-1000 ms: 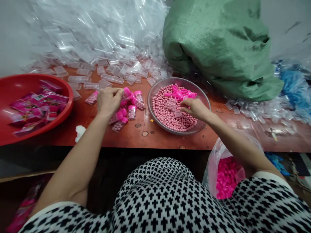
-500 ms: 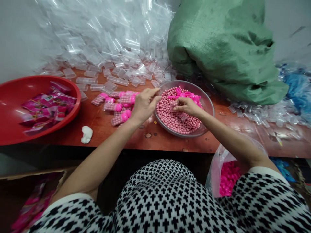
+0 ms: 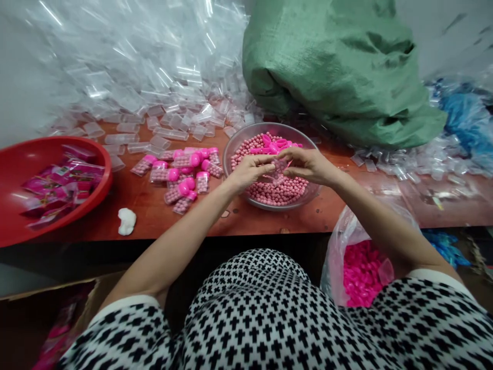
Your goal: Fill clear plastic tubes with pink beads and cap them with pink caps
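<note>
Both hands meet over a clear bowl (image 3: 234,145) full of small pink beads (image 3: 277,190), with several bright pink caps (image 3: 271,144) lying on the beads at the back. My left hand (image 3: 249,172) and my right hand (image 3: 308,164) are pinched on a small clear tube (image 3: 278,167) held between them just above the beads. Left of the bowl, several filled tubes with pink caps (image 3: 181,174) lie on the brown table (image 3: 215,218).
A red basin (image 3: 23,226) with pink packets sits at the left. A heap of empty clear tubes (image 3: 154,92) covers the back. A green sack (image 3: 339,72) stands at the back right. A plastic bag of pink caps (image 3: 360,272) hangs below the table edge. A white wad (image 3: 126,221) lies near the front.
My left hand left the filled tubes and moved right to the bowl. It now meets my right hand on the clear tube above the beads.
</note>
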The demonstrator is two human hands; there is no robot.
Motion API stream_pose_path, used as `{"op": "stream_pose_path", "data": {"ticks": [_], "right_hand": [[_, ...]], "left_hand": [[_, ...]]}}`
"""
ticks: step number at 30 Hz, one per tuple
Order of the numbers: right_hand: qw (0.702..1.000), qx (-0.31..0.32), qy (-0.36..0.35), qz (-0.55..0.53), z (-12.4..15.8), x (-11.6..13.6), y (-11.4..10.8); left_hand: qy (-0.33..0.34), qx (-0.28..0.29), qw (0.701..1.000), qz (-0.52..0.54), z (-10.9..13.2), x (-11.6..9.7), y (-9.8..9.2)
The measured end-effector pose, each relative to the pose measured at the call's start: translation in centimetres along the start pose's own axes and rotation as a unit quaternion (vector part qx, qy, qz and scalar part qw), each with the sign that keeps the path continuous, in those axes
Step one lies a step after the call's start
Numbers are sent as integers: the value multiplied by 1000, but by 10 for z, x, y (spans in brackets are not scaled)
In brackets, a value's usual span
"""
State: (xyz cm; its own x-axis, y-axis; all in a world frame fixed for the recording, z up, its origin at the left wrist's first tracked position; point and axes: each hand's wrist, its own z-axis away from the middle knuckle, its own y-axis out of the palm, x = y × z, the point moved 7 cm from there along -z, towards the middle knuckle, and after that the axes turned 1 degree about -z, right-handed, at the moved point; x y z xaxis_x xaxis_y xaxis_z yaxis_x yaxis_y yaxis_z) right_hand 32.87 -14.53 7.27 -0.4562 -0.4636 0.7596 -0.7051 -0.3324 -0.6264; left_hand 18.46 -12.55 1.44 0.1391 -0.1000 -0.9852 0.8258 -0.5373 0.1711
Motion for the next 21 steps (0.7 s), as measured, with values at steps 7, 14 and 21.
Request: {"op": "stream_pose_path", "data": {"ticks": [7,14,21], "right_hand": [[993,57,4,104,4,-2,7],[995,38,74,46,23,-8,13],[962,22,156,225,40,-31,-17]], "left_hand": [[45,49,995,-75,-4,-1,8],[85,15,980,-177,-4,-3,5],[34,-93,995,21,0,2,-12]]}}
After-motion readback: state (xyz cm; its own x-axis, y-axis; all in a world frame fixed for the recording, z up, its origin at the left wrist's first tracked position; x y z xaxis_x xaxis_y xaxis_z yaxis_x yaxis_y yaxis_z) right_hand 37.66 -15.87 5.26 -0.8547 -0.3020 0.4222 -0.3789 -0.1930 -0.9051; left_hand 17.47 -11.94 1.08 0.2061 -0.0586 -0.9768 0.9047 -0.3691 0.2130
